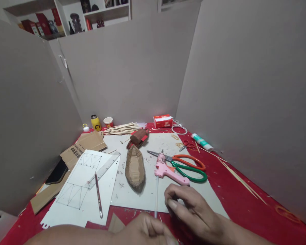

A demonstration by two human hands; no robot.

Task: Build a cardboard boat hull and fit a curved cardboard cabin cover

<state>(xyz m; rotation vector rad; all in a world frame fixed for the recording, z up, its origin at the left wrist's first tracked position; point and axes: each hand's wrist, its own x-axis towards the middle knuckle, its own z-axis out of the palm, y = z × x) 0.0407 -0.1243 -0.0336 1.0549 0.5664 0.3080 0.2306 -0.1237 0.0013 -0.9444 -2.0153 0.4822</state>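
My right hand (191, 208) rests low on the white board (132, 199), its fingers bent and pressed together just below the pink glue gun (168, 170); whatever they pinch is hidden. My left hand (145, 231) is curled at the bottom edge, close beside the right one. The gun's clear glue stick (156, 195) runs down toward both hands. A brown cardboard boat hull (135, 166) lies left of the gun, clear of both hands.
Orange and green scissors (191, 166) lie right of the gun. A ruler (104, 170) and pen (98, 194) rest on a drawing sheet (76, 200) at left. At the back are bamboo sticks (122, 128) and a red box (163, 120). Grey partition walls enclose the red table.
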